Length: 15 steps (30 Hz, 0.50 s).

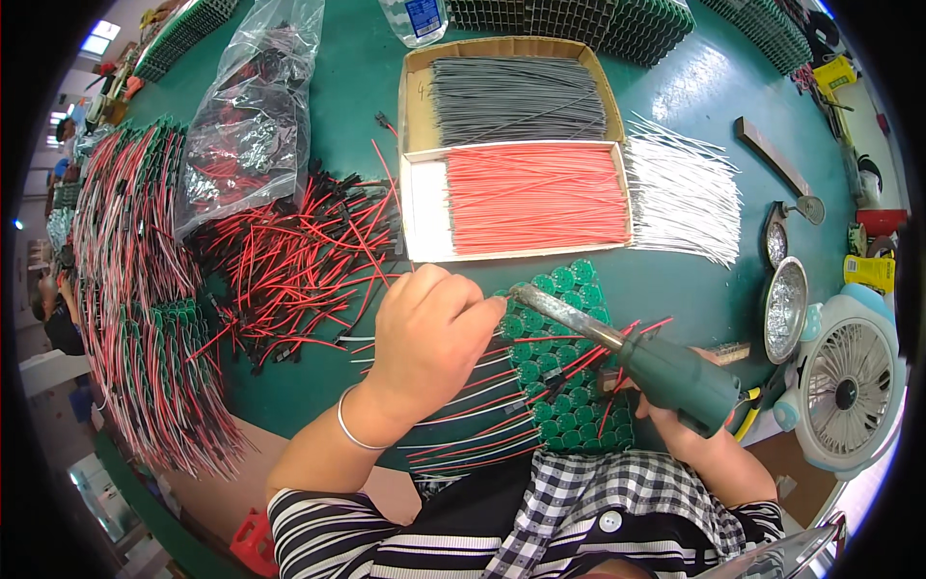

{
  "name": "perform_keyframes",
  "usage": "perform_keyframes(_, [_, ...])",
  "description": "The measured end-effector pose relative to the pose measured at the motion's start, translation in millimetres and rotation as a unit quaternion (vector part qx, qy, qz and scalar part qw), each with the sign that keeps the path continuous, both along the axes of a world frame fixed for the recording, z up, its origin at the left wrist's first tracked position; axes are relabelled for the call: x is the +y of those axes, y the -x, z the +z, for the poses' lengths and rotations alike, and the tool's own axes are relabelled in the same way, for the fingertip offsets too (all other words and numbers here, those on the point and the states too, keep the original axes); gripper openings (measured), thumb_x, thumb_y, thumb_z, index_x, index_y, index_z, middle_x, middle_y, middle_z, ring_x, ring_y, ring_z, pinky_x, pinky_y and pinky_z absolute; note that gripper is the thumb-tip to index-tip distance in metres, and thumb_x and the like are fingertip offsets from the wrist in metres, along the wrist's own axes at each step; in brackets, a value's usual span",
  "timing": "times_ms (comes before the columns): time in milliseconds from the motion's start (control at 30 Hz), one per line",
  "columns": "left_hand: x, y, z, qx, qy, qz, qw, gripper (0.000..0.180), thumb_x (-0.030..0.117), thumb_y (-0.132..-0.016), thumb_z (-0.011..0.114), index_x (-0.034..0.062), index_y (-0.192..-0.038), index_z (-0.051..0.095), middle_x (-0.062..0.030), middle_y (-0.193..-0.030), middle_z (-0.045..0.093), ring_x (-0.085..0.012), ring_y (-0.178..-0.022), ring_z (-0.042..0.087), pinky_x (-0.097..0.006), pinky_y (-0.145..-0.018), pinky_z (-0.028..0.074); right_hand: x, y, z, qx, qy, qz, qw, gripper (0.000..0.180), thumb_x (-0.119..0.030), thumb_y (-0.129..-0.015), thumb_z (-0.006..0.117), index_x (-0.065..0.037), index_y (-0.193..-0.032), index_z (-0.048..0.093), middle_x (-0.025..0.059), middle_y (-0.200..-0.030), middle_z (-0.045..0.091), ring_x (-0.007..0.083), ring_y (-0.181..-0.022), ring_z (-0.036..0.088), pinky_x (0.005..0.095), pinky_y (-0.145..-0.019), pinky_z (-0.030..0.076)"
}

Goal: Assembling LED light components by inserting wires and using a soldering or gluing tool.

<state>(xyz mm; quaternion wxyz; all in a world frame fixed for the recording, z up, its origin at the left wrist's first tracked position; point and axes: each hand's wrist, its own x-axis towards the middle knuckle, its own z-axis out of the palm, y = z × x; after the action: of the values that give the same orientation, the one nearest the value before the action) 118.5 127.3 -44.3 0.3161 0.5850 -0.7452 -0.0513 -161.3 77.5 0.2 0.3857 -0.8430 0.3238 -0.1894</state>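
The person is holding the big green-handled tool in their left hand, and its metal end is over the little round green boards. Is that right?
Not quite: the hand is wrong. The head view shows the green-handled tool in the person's right hand, not the left hand. Its metal end is indeed over the little round green boards.

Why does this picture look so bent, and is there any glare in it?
Head view: the wide fisheye lens bends straight edges, and the corners fall away to black; also in the head view, pale glare lies on the green tabletop toward the upper right, and highlights glint on the clear plastic bag.
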Motion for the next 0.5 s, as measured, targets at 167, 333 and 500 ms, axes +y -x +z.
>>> perform_keyframes(167, [0,0,1,0.002,-0.006,0.001,1.000,0.025,-0.001,-0.059,0.073,0.0089,-0.082,0.069,-0.0009,-0.071,0.053,-0.0203,-0.068,0.050,-0.033,-0.058,0.041,-4,0,10,0.033,0.005,0.035,0.999,0.026,-0.013,-0.081,0.061,-0.005,-0.106,0.065,0.0046,-0.091,0.068,0.0203,-0.076,0.064,0.0320,-0.070,0.048])
perform_keyframes(333, [1,1,2,0.003,-0.022,-0.001,1.000,0.024,-0.001,-0.061,0.073,0.0078,-0.082,0.069,-0.0017,-0.072,0.054,-0.0203,-0.066,0.051,-0.032,-0.056,0.041,0,8,6,-0.019,-0.136,-0.040,0.990,0.028,-0.013,-0.081,0.061,-0.005,-0.108,0.065,0.0086,-0.097,0.069,0.0259,-0.078,0.067,0.0355,-0.069,0.052])
perform_keyframes(500, [1,3,5,0.007,-0.020,0.004,1.000,0.021,-0.002,-0.063,0.072,0.0066,-0.082,0.068,-0.0030,-0.073,0.054,-0.0209,-0.063,0.050,-0.032,-0.056,0.041,-4,1,9,-0.031,-0.127,-0.018,0.991,0.026,-0.014,-0.085,0.059,-0.002,-0.107,0.064,0.0112,-0.093,0.069,0.0261,-0.076,0.068,0.0345,-0.069,0.054])
